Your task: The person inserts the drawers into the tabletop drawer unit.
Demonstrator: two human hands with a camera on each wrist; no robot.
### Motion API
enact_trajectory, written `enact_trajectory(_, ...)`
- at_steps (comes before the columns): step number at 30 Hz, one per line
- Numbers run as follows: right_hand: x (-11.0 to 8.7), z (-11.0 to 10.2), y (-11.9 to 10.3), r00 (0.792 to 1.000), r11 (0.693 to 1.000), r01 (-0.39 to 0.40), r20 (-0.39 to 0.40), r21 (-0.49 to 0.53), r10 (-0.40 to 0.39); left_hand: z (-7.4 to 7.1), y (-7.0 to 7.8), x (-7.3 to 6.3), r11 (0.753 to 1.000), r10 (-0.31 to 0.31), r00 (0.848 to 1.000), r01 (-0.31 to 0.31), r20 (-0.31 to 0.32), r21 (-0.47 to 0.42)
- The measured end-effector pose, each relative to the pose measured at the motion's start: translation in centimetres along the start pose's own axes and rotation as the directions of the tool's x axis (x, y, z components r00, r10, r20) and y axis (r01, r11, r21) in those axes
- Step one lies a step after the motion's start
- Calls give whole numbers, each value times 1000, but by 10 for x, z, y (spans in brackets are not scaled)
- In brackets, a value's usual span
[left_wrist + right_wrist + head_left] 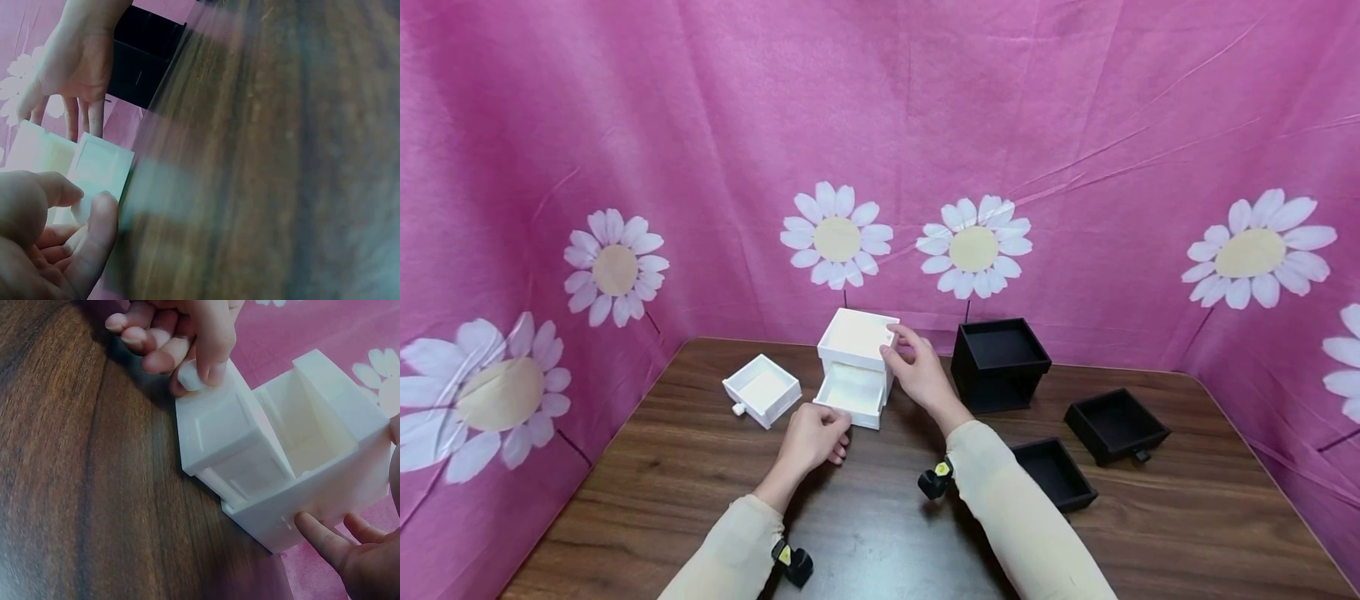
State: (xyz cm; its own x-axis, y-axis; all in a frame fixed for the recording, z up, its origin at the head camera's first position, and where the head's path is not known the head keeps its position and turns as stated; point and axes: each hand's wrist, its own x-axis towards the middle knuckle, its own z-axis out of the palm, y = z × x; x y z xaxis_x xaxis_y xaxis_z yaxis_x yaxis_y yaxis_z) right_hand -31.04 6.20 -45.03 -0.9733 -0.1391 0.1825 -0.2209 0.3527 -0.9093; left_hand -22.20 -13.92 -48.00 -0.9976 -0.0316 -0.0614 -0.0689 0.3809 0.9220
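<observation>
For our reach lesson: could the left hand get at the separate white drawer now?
Probably yes: only bare tabletop shows between the left hand and the separate white drawer, though that hand pinches the knob of another drawer.

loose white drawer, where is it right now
In the head view, the loose white drawer sits on the left of the table, left of the white cabinet and beyond the left hand.

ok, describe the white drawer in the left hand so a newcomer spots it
On the wood-grain table stands a white cabinet with the right hand at its side. The drawer juts from its lower opening, its white knob pinched by the left hand. Unlike the loose white drawer, it sits partly inside the cabinet.
</observation>
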Motion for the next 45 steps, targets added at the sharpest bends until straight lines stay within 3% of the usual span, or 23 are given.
enact_trajectory(7,0,-1,0,1000,1000,-11,2,-1,11,-2,-1,7,999,-1,1000,1,-10,36)
enact_trajectory(15,-1,0,-3,1000,1000,-9,-2,12,9,-1,-2,13,1000,-2,1000,2,15,4)
enact_trajectory(26,-1,-1,-2,1000,999,-17,-4,33,17,3,-3,23,999,-15,1000,15,16,-38)
enact_trajectory(39,-1,0,-3,1000,999,-6,-1,34,6,6,1,35,1000,-22,1000,22,3,-10)
enact_trajectory(45,0,3,0,1000,999,14,-21,48,-13,9,3,38,998,-38,999,38,4,-51)
